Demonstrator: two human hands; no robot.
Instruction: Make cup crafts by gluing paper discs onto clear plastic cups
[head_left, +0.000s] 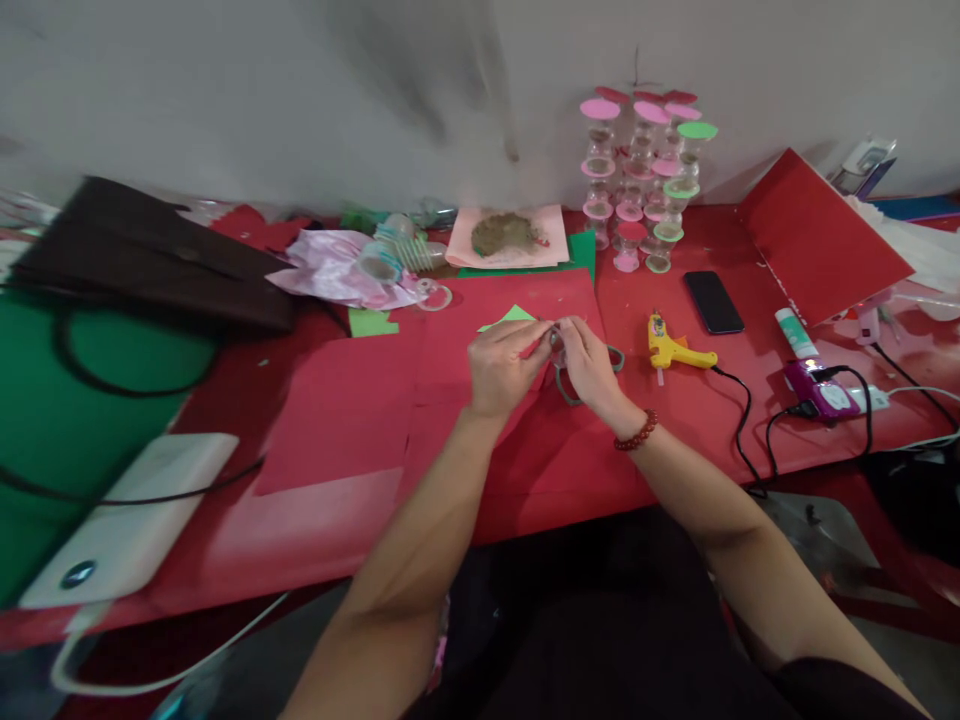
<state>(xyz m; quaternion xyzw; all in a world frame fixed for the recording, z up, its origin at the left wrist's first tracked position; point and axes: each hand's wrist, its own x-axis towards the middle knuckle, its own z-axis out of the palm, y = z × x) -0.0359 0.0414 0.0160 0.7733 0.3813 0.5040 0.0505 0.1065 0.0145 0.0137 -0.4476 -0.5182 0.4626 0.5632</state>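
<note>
My left hand and my right hand meet over the red sheets in the middle of the table. Fingertips of both are pinched together around a small, partly clear thing that I cannot make out. Grey-green loops, which look like scissor handles, show from beneath my right hand. Just behind my left hand lies a piece of light green paper. To the right of my hands rests a yellow glue gun with its cord trailing toward the front edge.
Stacked clear cups with pink and green discs stand at the back. Brown grains lie on pink paper. Rightward are a phone, a glue stick and a purple power socket. A dark bag and white power bank lie left.
</note>
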